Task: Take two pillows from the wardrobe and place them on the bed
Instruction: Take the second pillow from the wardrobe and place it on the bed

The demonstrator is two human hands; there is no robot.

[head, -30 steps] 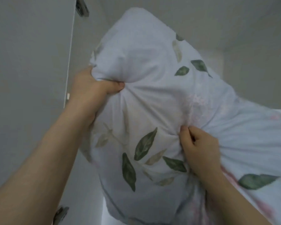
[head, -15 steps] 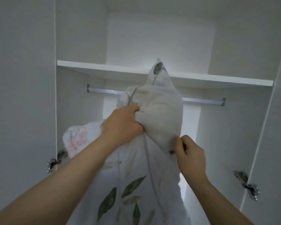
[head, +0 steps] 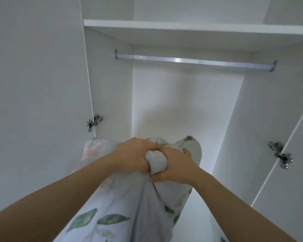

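Note:
A white pillow (head: pixel 112 212) printed with green leaves and faint pink flowers hangs in front of me, low in the open wardrobe (head: pixel 182 105). My left hand (head: pixel 135 154) grips a bunched fold of its cover near the top. My right hand (head: pixel 175 168) grips the same bunch from the right, and the two hands touch. The pillow's lower part runs out of the frame at the bottom. Whether a second pillow lies behind this one cannot be told.
A white shelf (head: pixel 199 30) crosses the wardrobe above, with a metal hanging rail (head: pixel 194 61) under it. Both doors stand open, left door (head: pixel 37 102) and right door (head: pixel 297 163), each with a metal hinge (head: pixel 94 122).
The pillow has come down from the height of the rail to well below it. My hands have closed together on one bunch of the cover.

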